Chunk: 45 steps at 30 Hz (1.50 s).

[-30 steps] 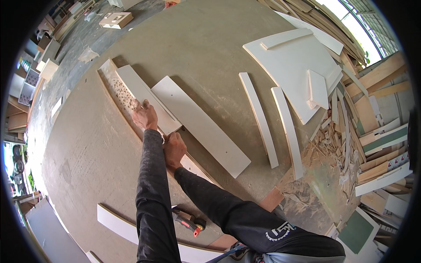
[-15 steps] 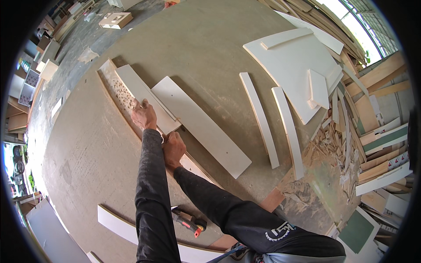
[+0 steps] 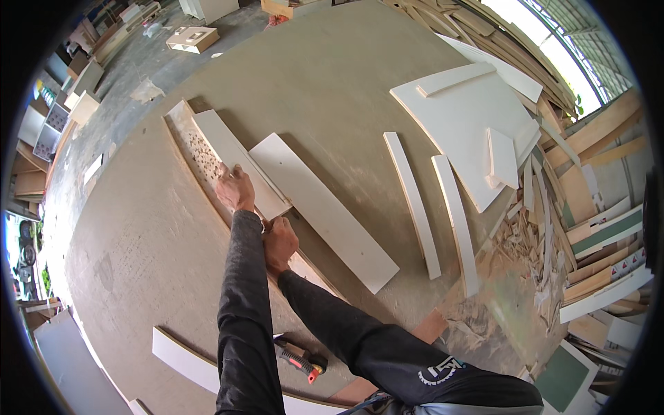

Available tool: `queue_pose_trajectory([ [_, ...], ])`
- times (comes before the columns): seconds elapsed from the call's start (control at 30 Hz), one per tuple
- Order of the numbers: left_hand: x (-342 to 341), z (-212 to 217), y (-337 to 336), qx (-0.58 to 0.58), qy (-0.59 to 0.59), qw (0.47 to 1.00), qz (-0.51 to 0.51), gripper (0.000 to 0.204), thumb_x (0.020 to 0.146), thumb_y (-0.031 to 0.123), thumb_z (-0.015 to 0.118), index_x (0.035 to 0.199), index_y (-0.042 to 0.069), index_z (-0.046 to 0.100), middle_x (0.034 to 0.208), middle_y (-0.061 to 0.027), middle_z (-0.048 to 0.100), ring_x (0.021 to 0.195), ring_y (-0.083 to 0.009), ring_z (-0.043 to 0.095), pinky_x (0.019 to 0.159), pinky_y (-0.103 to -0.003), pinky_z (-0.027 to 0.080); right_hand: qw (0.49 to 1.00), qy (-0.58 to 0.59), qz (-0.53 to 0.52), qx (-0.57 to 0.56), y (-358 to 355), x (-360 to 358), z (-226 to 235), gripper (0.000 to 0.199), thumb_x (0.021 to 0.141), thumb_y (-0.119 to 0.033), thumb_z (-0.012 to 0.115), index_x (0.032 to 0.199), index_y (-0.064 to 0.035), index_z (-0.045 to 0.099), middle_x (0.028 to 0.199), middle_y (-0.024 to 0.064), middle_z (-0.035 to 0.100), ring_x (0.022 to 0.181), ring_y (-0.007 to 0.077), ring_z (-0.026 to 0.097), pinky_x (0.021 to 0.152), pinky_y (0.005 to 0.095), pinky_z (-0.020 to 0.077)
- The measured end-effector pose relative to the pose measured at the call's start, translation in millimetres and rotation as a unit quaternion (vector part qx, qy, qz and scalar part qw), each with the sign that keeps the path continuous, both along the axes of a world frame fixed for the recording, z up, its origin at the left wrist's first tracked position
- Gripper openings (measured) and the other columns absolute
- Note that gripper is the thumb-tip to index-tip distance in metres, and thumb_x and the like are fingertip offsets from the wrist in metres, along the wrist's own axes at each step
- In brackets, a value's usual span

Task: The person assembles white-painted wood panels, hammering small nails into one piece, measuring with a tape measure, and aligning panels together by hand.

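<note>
I have both arms stretched out ahead of me, dark long sleeves covering them down to the wrists. My left hand [image 3: 236,189] reaches farthest, its back turned up to the camera, fingers bent forward and pressed down flat. My right hand [image 3: 279,241] sits nearer and just to the right of the left wrist, fingers curled under, knuckles up, also bearing down. The right forearm comes in at a slant from the lower right; the left runs nearly straight up.
</note>
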<state>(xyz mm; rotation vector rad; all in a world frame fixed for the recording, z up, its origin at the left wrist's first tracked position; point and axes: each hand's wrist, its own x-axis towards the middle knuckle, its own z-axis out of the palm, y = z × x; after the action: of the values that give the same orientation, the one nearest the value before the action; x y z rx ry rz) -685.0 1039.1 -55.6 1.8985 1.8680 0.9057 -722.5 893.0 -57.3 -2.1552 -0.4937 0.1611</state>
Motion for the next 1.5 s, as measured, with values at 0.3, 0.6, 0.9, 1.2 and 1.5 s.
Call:
queue_pose_trajectory([
  [0.3,0,-3,4,0.015,0.02,1.0,-0.006,0.048,0.088,0.031,0.062,0.128,0.005,0.064,0.083,-0.0239,0.068,0.082,-0.0375,0.067,0.076,-0.046,0.051,1.0,0.005,0.003,-0.019,2,0,-3,0.023,0.088,-0.027,0.068,0.082,-0.0062,0.06,0.083,0.0095,0.062,0.073,0.0333,0.064,0.062,0.0443,0.0484],
  [0.6,-2,5,1,0.012,0.008,1.0,-0.017,0.048,0.087,0.028,0.064,0.129,0.005,0.062,0.081,-0.0235,0.068,0.079,-0.038,0.067,0.075,-0.047,0.05,1.0,0.001,0.011,-0.021,2,2,-2,0.025,0.089,-0.031,0.067,0.084,-0.0067,0.061,0.083,0.0095,0.063,0.071,0.0344,0.064,0.06,0.0454,0.0491],
  [0.9,0,2,5,0.001,-0.036,0.999,-0.01,0.048,0.086,0.029,0.063,0.128,0.006,0.063,0.085,-0.0253,0.068,0.084,-0.0394,0.067,0.081,-0.046,0.05,1.0,0.012,0.004,-0.028,6,3,-3,0.027,0.091,-0.033,0.064,0.085,-0.007,0.062,0.087,0.0098,0.065,0.073,0.0352,0.066,0.061,0.0468,0.05],
  [1.2,0,-3,25,0.064,-0.039,0.997,0.008,0.043,0.086,0.023,0.065,0.126,0.004,0.065,0.087,-0.0247,0.068,0.08,-0.0359,0.067,0.075,-0.045,0.05,0.999,0.043,0.018,-0.018,17,10,14,0.025,0.092,-0.031,0.062,0.082,-0.0085,0.065,0.085,0.0102,0.065,0.08,0.0358,0.065,0.068,0.0464,0.0492],
  [1.5,-45,10,38,0.003,-0.195,0.981,0.024,0.052,0.093,0.027,0.067,0.13,-0.008,0.056,0.067,-0.0044,0.05,0.065,-0.009,0.042,0.057,-0.026,0.036,0.931,0.068,0.338,0.123,-107,-78,3,0.019,0.087,-0.01,0.063,0.105,-0.0068,0.062,0.097,0.0114,0.063,0.074,0.0323,0.064,0.065,0.0408,0.0506],
])
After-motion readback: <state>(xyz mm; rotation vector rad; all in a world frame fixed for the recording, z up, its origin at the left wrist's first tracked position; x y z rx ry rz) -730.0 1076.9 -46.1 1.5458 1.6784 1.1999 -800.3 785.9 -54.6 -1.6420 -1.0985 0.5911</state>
